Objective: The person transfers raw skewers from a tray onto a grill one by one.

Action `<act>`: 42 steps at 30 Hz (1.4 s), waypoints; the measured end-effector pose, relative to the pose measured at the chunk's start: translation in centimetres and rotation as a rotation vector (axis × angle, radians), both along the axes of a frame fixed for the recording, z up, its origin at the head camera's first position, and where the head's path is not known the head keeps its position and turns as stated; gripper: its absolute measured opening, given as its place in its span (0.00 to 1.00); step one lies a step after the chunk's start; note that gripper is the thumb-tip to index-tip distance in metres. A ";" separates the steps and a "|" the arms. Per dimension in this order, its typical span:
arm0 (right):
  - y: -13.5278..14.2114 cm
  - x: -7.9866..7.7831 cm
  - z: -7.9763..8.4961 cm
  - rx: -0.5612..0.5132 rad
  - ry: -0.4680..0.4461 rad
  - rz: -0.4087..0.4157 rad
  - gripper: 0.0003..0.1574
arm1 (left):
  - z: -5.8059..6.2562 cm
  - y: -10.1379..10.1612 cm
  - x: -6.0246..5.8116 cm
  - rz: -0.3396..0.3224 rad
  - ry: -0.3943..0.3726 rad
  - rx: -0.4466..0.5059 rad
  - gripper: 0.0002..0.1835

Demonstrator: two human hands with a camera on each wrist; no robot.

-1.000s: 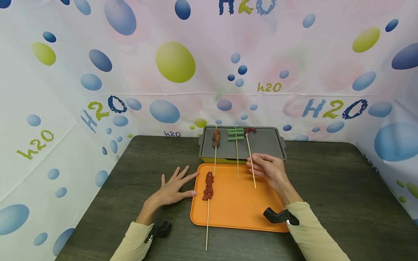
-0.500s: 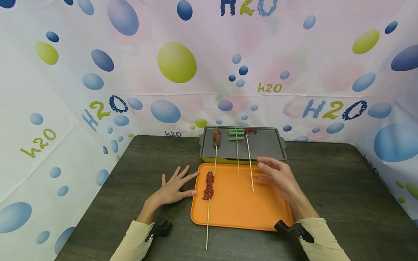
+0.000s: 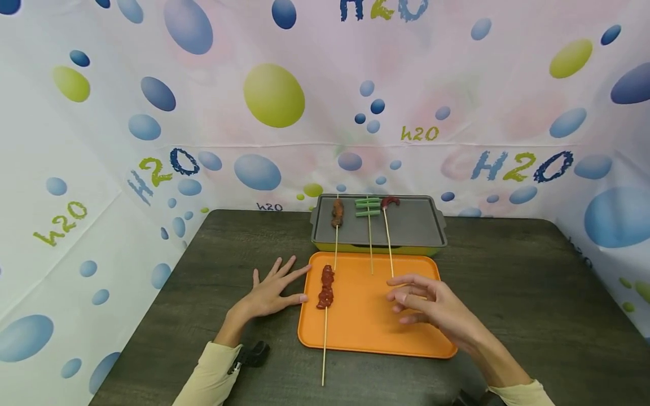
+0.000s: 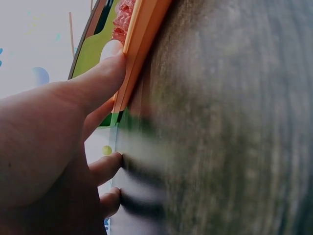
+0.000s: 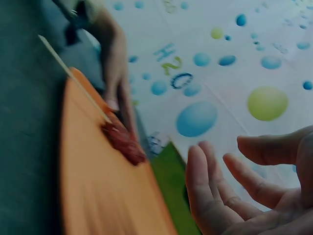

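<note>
My left hand [image 3: 269,294] lies with fingers spread on the table, its thumb and index fingertip at the left rim of the orange tray [image 3: 376,338]. On that tray's left side rests a red meat skewer [image 3: 325,287], its bare stick reaching past the front rim. My right hand [image 3: 431,304] hovers over the tray's right part, fingers loosely bent and holding nothing. Behind stands a grey grill pan [image 3: 416,220]. Across it lie a brown meat skewer [image 3: 337,214], a green vegetable skewer [image 3: 368,206] and a skewer with a dark red curled piece [image 3: 390,201], sticks pointing toward me.
The dark wooden table [image 3: 518,293] extends on both sides of the tray. A white curtain [image 3: 325,101] with blue and green dots hangs right behind the table and pan. The skewer sticks overhang the pan's front edge above the tray.
My right hand has let go of the stick of the dark red curled-piece skewer and drawn back toward me over the tray. The skewer stays on the pan. My left hand has not moved.
</note>
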State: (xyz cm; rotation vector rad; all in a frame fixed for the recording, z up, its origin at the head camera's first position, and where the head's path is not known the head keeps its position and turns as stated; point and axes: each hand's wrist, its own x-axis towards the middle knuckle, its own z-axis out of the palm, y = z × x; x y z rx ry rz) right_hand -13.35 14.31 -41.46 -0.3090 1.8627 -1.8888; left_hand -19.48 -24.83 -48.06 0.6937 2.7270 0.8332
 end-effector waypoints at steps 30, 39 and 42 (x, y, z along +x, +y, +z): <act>-9.6 4.6 -7.8 -0.470 -0.572 0.313 0.39 | 0.3 0.3 -0.1 -0.002 -0.021 -0.039 0.39; -10.5 4.9 -7.2 -0.498 -0.585 0.164 0.38 | 0.3 0.3 -0.1 0.006 -0.026 -0.040 0.39; -10.6 4.8 -6.7 -0.498 -0.571 0.105 0.37 | 0.3 0.1 -0.1 0.012 -0.027 -0.043 0.39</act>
